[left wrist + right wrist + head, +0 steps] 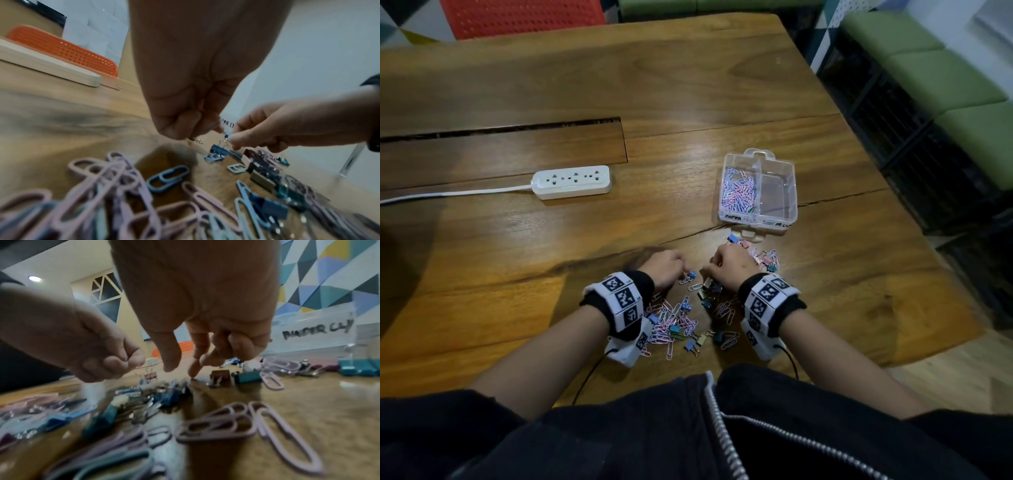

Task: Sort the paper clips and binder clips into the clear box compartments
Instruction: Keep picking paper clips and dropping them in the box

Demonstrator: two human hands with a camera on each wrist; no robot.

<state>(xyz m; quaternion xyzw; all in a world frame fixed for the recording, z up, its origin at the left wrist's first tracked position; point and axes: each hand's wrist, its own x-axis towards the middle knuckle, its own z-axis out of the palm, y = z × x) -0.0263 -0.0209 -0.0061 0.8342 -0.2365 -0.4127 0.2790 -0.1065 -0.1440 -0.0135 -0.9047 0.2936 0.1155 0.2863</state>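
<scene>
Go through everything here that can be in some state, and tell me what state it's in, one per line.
clear box: lid off, upright on the table.
left compartment: holds pink and blue paper clips.
right compartment: looks empty.
left hand: fingers curled, pinching something thin; what, unclear.
right hand: fingers bent down into the pile; grip unclear.
loose clips: unsorted, scattered on the table.
power strip: sockets unused, cord attached.

white power strip [571,181] on wooden table [688,85] | orange chair [524,17] | green seats [928,68]
</scene>
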